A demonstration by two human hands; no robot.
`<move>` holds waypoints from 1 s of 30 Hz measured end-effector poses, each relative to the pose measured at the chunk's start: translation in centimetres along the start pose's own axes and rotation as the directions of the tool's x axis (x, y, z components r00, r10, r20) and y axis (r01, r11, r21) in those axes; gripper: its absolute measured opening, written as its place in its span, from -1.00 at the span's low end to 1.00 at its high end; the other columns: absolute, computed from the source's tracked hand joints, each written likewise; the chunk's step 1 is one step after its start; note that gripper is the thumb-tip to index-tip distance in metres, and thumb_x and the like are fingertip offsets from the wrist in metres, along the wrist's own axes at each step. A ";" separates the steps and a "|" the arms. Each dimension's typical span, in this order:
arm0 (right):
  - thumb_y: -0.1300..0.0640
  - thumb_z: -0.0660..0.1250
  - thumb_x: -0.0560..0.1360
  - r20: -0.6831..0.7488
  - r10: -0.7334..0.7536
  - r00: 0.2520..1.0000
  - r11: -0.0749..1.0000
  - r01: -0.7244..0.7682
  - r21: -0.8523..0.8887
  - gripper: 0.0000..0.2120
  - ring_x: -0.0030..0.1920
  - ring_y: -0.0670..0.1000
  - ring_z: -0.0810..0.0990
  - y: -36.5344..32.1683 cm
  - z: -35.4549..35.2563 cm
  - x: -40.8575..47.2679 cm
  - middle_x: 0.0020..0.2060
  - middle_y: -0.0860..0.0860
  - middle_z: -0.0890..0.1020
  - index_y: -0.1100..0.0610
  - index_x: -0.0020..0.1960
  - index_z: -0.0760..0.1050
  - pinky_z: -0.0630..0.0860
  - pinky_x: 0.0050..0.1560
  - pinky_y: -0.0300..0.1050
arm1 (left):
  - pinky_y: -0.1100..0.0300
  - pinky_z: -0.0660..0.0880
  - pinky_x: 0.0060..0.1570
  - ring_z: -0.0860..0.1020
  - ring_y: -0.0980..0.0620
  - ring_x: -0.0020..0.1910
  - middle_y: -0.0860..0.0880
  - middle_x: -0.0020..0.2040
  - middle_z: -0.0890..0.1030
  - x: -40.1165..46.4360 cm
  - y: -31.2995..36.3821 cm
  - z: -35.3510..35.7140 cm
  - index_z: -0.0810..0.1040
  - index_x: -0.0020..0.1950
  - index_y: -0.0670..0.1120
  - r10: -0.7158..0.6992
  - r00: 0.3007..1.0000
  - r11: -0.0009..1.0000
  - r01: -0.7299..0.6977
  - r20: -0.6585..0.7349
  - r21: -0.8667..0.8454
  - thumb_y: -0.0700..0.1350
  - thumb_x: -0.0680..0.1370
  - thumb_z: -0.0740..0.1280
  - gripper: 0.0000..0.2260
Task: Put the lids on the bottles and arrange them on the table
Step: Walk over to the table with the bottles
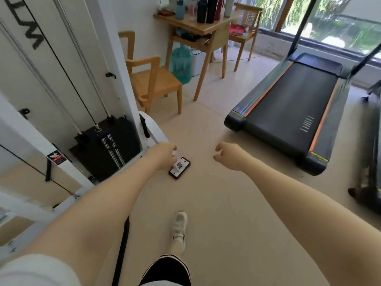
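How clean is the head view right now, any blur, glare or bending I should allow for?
Head view: wide-angle bending curves the treadmill and the cable machine; daylight blows out the window; the bottles on the far table are soft and smeared, lids unreadable; left hand and right hand slightly blurred, empty.

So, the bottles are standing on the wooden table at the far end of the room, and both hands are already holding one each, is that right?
Not quite: in the head view the bottles do stand on the wooden table, but the left hand and right hand hold nothing.
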State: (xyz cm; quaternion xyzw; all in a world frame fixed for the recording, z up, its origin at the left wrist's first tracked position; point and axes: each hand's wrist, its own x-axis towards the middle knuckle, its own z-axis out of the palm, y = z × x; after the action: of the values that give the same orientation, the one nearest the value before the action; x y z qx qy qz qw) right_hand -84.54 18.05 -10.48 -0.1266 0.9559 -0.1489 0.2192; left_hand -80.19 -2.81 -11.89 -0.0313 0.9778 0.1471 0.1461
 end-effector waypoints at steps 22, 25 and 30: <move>-0.03 0.21 0.54 0.109 0.056 0.993 0.989 -0.070 0.133 -0.59 0.20 0.14 0.50 13.6 -38.6 61.2 0.27 0.13 0.49 0.15 0.31 0.36 0.42 0.21 -0.02 | 0.10 0.40 0.21 0.44 -0.08 0.26 -0.11 0.35 0.41 68.9 9.0 -24.4 0.36 0.35 -0.09 0.164 0.983 0.986 -0.161 0.078 -0.043 -0.14 0.54 0.23 -0.64; -0.03 0.20 0.54 0.058 0.064 0.996 0.985 -0.072 0.157 -0.59 0.19 0.15 0.51 14.2 -44.9 70.1 0.27 0.14 0.49 0.14 0.31 0.36 0.44 0.25 0.03 | 0.14 0.44 0.14 0.49 -0.03 0.19 -0.10 0.30 0.47 76.7 9.5 -29.4 0.39 0.32 -0.09 0.141 0.990 0.981 -0.144 -0.026 -0.134 -0.14 0.54 0.25 -0.66; -0.03 0.21 0.53 0.091 0.052 0.994 0.981 -0.068 0.180 -0.55 0.20 0.17 0.51 14.1 -48.8 83.0 0.30 0.15 0.46 0.09 0.38 0.29 0.43 0.26 0.05 | 0.09 0.42 0.21 0.45 -0.04 0.24 -0.09 0.39 0.34 89.7 9.6 -33.8 0.38 0.32 -0.10 0.068 0.981 0.949 -0.119 -0.183 -0.290 -0.13 0.55 0.24 -0.66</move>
State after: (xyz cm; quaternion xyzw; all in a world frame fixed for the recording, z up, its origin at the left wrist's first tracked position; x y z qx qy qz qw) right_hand -181.66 16.79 -4.97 -0.0835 0.9312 -0.2239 0.2753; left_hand -176.26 -5.35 -4.83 -0.0191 0.9534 0.2973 0.0482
